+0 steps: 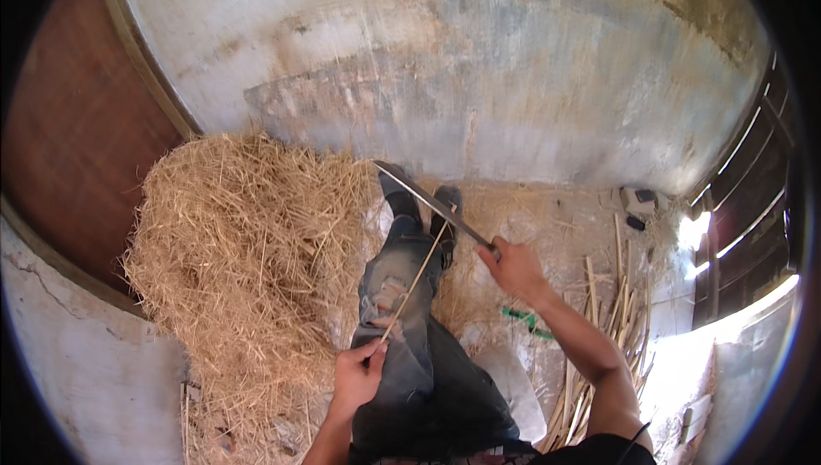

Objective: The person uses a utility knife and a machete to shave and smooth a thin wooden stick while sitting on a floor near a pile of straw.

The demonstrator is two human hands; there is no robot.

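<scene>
My left hand (357, 374) is closed on the near end of a thin, pale wooden strip (418, 275), held above my thigh. The strip slants up and away to the right across my jeans. In my right hand (516, 272) is the handle of a long knife (438, 207), its narrow dark blade pointing to the far left over my feet. The strip's far end meets or passes by the blade near its middle; whether they touch I cannot tell.
A big heap of straw (248, 234) lies to my left. Split wooden sticks (617, 294) and a green object (528, 322) lie on the floor to my right. A stained wall (479, 63) stands ahead, with small dark objects (635, 223) near its right corner.
</scene>
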